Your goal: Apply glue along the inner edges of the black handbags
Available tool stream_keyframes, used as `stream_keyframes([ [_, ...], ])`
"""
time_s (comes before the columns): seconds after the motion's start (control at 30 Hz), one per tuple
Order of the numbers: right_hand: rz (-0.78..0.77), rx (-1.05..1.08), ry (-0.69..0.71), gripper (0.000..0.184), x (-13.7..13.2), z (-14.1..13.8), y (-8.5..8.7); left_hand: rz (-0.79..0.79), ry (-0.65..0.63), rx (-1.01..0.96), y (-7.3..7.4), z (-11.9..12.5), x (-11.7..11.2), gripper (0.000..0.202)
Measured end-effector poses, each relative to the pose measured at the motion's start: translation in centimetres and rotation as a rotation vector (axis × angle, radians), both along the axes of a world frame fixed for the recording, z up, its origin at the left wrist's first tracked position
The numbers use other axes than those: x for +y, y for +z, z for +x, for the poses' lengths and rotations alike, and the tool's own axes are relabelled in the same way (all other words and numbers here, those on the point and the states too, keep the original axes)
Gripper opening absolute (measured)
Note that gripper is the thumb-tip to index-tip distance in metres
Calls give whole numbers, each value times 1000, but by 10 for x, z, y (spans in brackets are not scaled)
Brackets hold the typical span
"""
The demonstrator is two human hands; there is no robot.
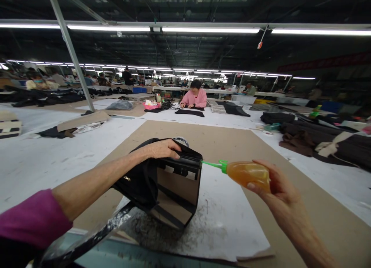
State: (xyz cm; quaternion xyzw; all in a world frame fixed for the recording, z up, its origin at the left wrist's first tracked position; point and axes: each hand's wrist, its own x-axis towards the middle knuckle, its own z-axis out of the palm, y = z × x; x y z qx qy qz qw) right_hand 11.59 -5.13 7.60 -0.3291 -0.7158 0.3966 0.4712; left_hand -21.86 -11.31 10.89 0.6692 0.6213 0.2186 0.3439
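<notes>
Black bag (142,183), tan panels inside: stands on a white sheet (232,221) over brown board (220,140). Left hand (164,149): closed over the bag's top edge. Right hand (279,192): wrapped round an amber squeeze bottle (247,174), green nozzle (213,164) tip at the bag's upper right corner. Person in pink (194,98): seated at the far table.

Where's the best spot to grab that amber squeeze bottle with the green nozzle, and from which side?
Grip the amber plastic squeeze bottle round its rounded belly, coming from the right, behind its base. It lies sideways with the thin green nozzle pointing left at the black boxy bag, so keep that end free. The right hand holds it so.
</notes>
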Motion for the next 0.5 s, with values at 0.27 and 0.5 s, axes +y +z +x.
stream_keyframes([
  [0.27,-7,-66,40,48,-2,4,-11,18,-12,-3,-4,-2,2,23],
  [0.5,-21,-121,64,48,-4,10,-26,26,-20,14,-5,-2,4,20],
])
